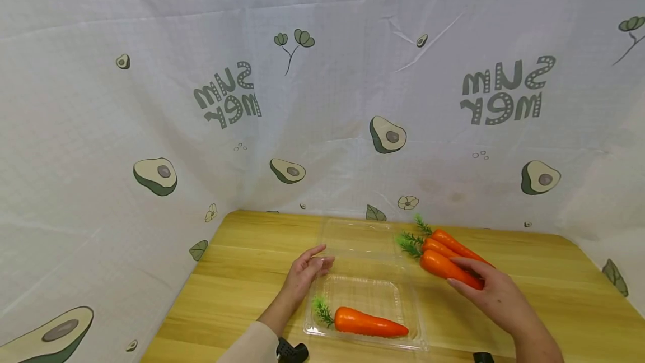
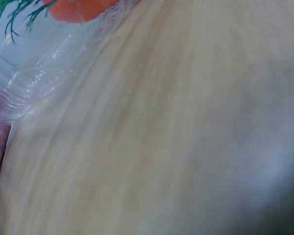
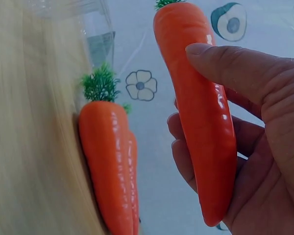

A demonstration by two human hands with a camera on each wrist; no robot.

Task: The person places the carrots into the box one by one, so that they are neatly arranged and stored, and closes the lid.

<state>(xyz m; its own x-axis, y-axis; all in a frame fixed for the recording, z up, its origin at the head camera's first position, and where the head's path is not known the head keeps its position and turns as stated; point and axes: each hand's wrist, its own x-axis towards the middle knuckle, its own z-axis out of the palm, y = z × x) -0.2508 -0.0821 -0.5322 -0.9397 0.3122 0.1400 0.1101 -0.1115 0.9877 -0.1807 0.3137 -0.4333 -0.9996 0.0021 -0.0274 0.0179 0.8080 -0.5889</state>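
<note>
On my far left, a printed cloth (image 1: 156, 111) hangs down beside the wood-grain counter (image 1: 242, 262). Next comes the left hand (image 1: 302, 276), at ten o'clock of a clear plastic container (image 1: 365, 296), its fingers loosely extended along the rim and pinching nothing that I can see. The see-through lid (image 1: 358, 234) lies folded back at twelve o'clock. Towards six o'clock inside the container rests one orange carrot (image 1: 363, 322), green tuft to nine, tip to three. Off at two o'clock, outside the container, two more carrots (image 1: 457, 243) lie side by side, tips towards four. Just nearer me is the held carrot (image 1: 438, 265), tuft towards ten, pinched between thumb and fingers of the right hand (image 1: 494, 289).
</note>
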